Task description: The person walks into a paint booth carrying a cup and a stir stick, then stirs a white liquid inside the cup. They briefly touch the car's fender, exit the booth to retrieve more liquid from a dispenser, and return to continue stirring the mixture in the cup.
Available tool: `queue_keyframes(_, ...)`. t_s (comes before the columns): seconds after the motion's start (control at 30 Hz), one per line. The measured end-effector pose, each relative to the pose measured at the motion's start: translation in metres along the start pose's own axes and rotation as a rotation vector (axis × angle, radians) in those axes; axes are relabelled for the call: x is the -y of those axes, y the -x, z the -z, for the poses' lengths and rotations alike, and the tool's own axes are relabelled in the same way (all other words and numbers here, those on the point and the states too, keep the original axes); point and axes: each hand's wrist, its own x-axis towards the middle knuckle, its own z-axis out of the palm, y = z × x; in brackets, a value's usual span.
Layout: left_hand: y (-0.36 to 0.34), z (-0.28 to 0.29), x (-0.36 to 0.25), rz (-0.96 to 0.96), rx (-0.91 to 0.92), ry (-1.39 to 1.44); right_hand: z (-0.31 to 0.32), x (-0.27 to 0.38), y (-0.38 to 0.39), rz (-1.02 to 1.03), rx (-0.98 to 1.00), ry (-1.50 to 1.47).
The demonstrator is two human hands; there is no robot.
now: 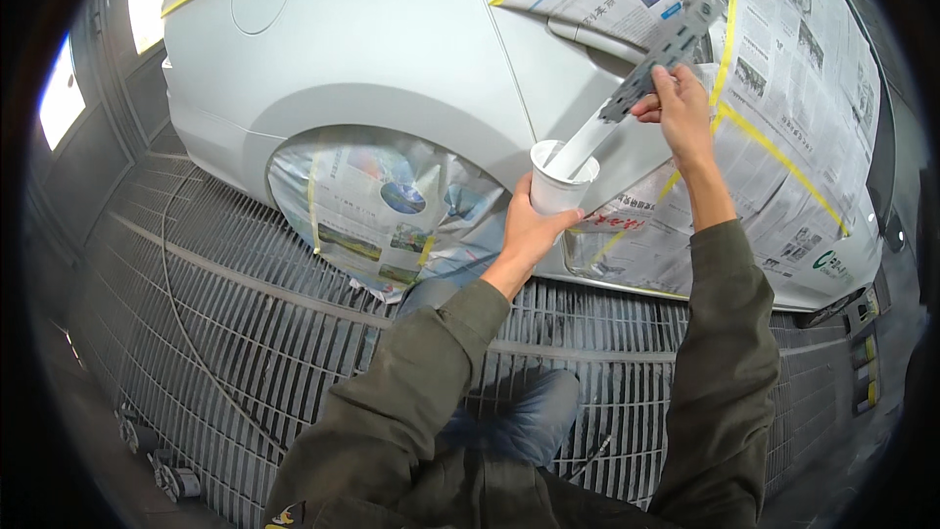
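Observation:
My left hand (pixel 537 229) is wrapped round a white cup (pixel 557 197), held upright in front of the car body. Whitish liquid seems to be inside, though its level is hard to see. A long flat mixing stick (pixel 639 80) with dark markings slants up and right out of the cup. Its lower part is coated white and its tip is hidden inside. Fingers and thumb of my right hand (pixel 682 108) pinch the stick near its marked middle.
The white car (pixel 382 44) stands ahead, with newspaper masking (pixel 783 69) and yellow tape (pixel 775 159) over its right side. More paper covers the wheel (pixel 367 206). A hose (pixel 181 318) runs across the grated floor (pixel 323 372). Metal fittings (pixel 176 478) lie at lower left.

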Motion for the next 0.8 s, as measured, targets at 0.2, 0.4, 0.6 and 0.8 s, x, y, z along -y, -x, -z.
queue_keyframes(0.2,-0.001,0.005,-0.011,-0.009,-0.046,-0.016,-0.041,0.001,0.033,-0.067,0.17,0.135)
queue_keyframes(0.4,-0.002,0.012,-0.003,-0.017,-0.056,-0.007,-0.026,0.0,0.008,-0.088,0.0,-0.004)
queue_keyframes(0.6,-0.002,0.018,0.0,-0.021,-0.052,0.029,-0.001,-0.002,-0.014,-0.089,-0.138,-0.083)
queue_keyframes(0.8,-0.001,0.02,0.002,0.007,-0.023,0.065,0.004,-0.008,-0.021,-0.052,-0.159,-0.099)
